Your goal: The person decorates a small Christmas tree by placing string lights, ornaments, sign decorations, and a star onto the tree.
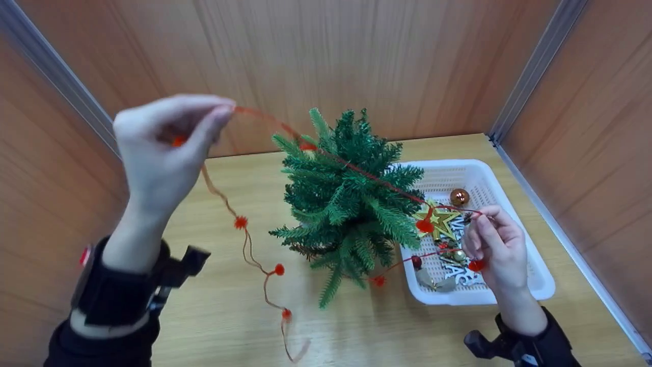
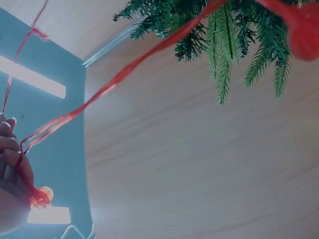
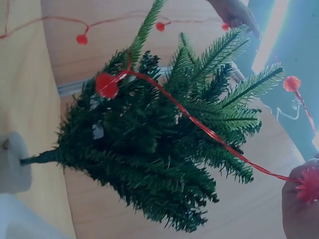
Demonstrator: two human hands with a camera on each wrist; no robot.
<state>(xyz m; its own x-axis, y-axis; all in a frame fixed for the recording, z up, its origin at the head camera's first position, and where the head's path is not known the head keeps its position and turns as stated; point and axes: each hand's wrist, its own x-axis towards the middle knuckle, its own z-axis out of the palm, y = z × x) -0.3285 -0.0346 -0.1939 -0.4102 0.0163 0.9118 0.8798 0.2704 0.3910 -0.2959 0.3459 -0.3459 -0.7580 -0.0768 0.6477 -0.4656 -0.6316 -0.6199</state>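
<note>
My left hand (image 1: 163, 137) pinches the thin red string garland with fuzzy round pompoms (image 1: 425, 225) left of the bushy green artificial tree (image 1: 351, 196), my right hand (image 1: 499, 247) pinches it right of the tree, and tugging hard where it crosses could snag and topple the tree.

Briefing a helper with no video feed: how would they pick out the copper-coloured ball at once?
In the head view, find the green tree, then the white basket at its right. Towards the basket's far end, beyond the gold star, sits the copper-coloured ball. Shiny and round, it looks clearly larger than the pale gold ball nearer the front.
</note>
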